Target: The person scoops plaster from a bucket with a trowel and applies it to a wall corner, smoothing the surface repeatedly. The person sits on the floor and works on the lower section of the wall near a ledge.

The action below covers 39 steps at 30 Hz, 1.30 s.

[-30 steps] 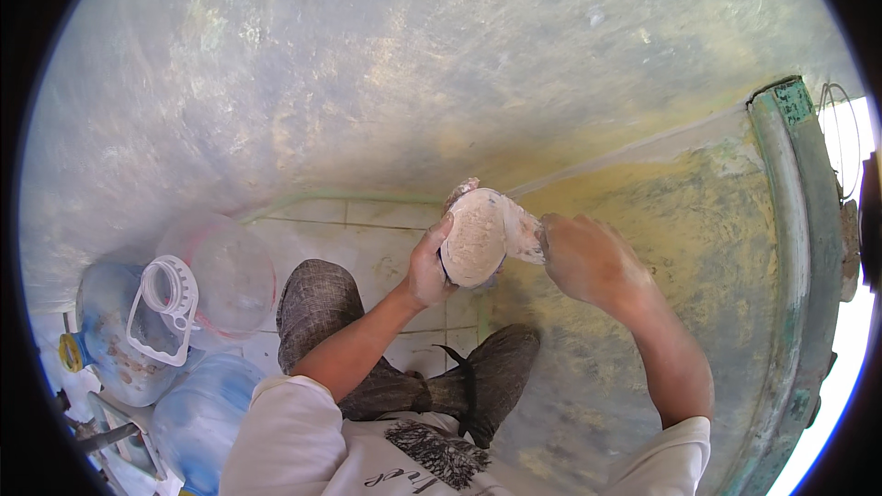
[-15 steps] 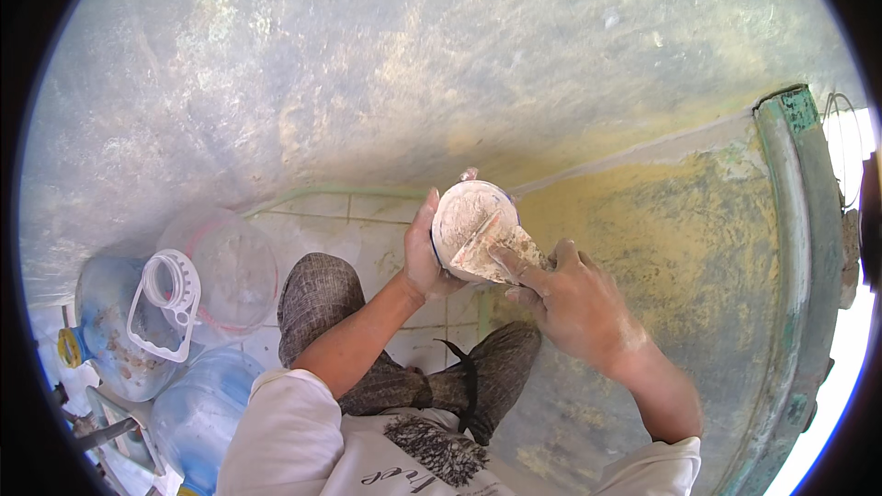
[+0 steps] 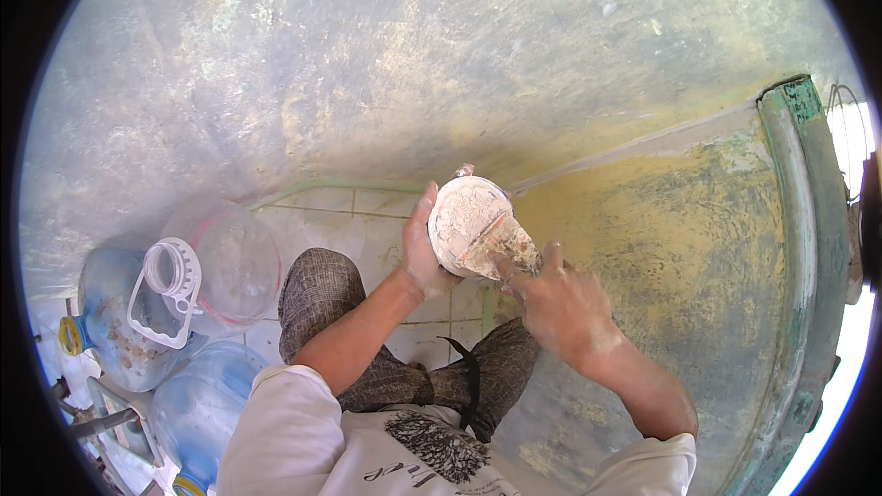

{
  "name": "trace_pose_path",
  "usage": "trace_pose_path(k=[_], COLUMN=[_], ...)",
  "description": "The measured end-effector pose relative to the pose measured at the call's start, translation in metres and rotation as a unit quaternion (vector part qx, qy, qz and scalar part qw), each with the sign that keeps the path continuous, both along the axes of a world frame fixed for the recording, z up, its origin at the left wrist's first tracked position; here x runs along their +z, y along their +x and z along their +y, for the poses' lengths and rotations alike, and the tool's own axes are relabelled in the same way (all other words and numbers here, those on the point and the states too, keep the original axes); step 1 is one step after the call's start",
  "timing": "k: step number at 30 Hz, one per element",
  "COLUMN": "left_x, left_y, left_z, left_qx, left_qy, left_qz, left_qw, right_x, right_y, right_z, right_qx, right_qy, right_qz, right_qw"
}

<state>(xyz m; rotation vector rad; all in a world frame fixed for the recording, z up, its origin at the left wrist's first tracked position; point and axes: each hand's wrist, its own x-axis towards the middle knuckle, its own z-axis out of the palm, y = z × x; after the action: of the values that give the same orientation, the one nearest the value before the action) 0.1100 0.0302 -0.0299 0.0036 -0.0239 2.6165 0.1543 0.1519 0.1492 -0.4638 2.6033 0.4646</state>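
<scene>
Head view: scraper (image 3: 511, 244) lies over the tub's (image 3: 499, 192) lower-right rim, long axis diagonal, blade toward upper left. Right hand's (image 3: 571, 314) fingers clamp the scraper; left hand's (image 3: 424, 255), the tub.

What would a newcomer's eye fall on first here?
First, near the centre, the round white tub of pale paste in the left hand, with the flat, paste-smeared scraper in the right hand over its lower-right edge. Then the large see-through plastic bottles, clear and bluish, at lower left.
</scene>
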Motion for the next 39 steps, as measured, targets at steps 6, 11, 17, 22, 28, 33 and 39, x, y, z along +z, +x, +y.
trace_pose_path(k=[6,11,17,22,28,33,39], left_x=[0.004,0.006,0.005,0.0,0.004,0.006,0.006], left_y=[-0.002,0.005,0.008,0.007,0.004,0.009,0.011], left_z=[-0.004,-0.007,-0.007,-0.003,-0.008,-0.005,-0.002], left_qx=[-0.001,-0.035,-0.064,-0.05,-0.06,-0.062,-0.063], left_qy=[-0.005,-0.036,-0.033,-0.048,-0.058,-0.07,-0.085], left_qz=[-0.035,-0.019,-0.019,-0.025,-0.005,0.014,-0.023], left_qw=[0.999,0.999,0.997,0.997,0.997,0.996,0.994], right_x=[0.001,0.01,-0.005,-0.004,0.018,0.011,-0.002], right_y=[0.001,-0.014,-0.009,-0.003,-0.013,-0.022,-0.014], right_z=[0.011,-0.008,-0.005,0.005,-0.006,-0.012,-0.009], right_qx=[0.038,-0.031,-0.013,-0.002,-0.046,-0.036,-0.042], right_qy=[-0.029,-0.05,-0.028,-0.009,-0.041,-0.048,-0.029], right_qz=[0.048,0.003,0.008,-0.005,-0.005,-0.005,-0.018], right_qw=[0.998,0.998,0.999,1.0,0.998,0.998,0.999])
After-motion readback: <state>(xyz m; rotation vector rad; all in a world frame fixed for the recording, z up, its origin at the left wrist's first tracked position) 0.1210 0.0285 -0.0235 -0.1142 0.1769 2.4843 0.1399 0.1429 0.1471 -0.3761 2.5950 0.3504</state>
